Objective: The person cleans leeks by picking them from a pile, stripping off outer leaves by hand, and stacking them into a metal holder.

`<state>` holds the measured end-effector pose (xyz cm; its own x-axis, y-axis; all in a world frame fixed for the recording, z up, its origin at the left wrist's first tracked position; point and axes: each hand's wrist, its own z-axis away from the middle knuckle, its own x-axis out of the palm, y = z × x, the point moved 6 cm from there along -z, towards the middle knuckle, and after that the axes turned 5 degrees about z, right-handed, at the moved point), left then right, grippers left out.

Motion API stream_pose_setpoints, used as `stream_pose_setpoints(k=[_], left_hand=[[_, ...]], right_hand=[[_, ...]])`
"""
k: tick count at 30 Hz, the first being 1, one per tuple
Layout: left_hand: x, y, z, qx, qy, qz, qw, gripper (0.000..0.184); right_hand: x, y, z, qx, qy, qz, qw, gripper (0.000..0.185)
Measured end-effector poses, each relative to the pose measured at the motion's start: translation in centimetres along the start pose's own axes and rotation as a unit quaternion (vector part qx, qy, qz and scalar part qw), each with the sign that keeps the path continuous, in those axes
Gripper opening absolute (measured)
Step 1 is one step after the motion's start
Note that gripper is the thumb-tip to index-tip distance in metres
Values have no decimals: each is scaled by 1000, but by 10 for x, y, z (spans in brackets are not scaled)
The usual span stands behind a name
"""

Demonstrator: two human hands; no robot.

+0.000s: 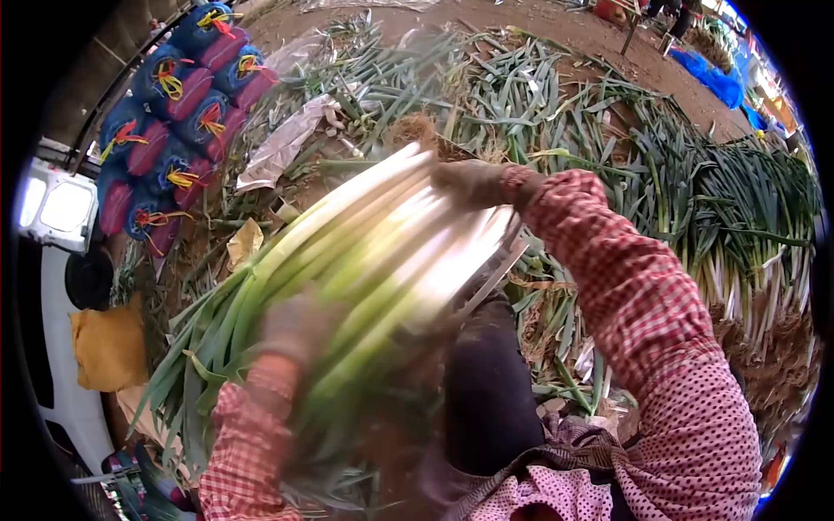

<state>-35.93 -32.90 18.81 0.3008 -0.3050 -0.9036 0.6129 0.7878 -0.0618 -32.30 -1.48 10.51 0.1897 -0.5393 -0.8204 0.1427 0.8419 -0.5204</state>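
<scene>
A big bundle of leeks (356, 252) lies slanted in front of me, white ends to the upper right and green leaves fanning to the lower left. My gloved right hand (469, 184) is closed at the white ends, its fingers curled over the stalks. Lower down, my left hand (300, 330) is over the green part of the bundle, so smeared by motion that its fingers do not show. The lower right side of the bundle is blurred too. Brown roots (412, 130) stick up just beyond the white ends.
Loose leek leaves (521, 78) litter the ground ahead. A row of leeks with soiled roots (738, 226) lies at right. Several blue and pink tied sacks (187, 113) are stacked at upper left. A white vehicle (74, 330) and yellow cloth (109, 346) are at left.
</scene>
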Motion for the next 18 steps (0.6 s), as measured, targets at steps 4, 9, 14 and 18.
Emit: stream_pose_setpoints(k=[4, 9, 14, 18], left_hand=[[11, 1, -20, 37, 6, 5, 999, 58], [12, 4, -20, 92, 57, 1, 994, 55], [-16, -8, 21, 221, 357, 107, 902, 45], [-7, -126, 73, 21, 350, -11, 937, 15]], right_hand=[[5, -4, 36, -19, 23, 144, 989, 62], [23, -10, 28, 117, -46, 127, 984, 81], [24, -4, 40, 118, 6, 81, 990, 87], [19, -10, 41, 122, 1, 31, 992, 80]])
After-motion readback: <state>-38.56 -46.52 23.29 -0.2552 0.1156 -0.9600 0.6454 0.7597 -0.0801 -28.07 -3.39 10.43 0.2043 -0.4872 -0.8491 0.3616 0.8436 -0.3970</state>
